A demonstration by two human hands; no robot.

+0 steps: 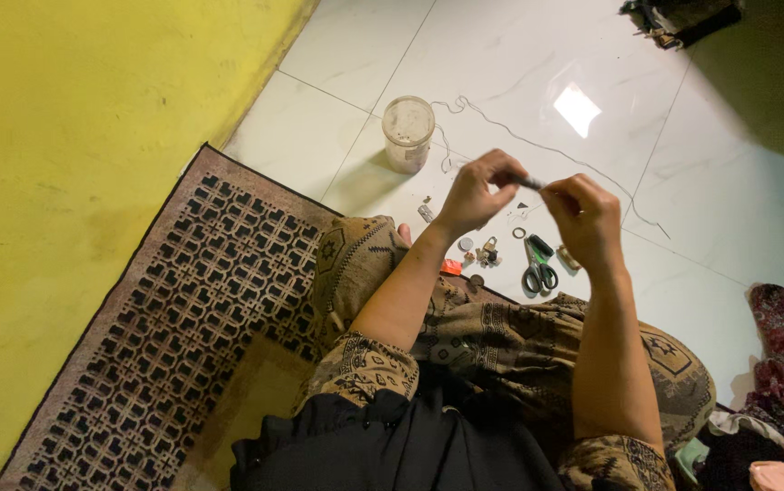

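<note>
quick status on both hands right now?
Left hand: closed, fingers pinching one end of a thin dark stick.
Right hand: closed, pinching the other end of the same stick.

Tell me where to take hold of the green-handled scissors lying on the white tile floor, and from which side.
Grip the green-handled scissors at the two finger loops, which lie at the end nearest the person's knees, coming from above on the knee side. They lie flat on the white tile floor, blades pointing away, with the right hand closest.
</note>
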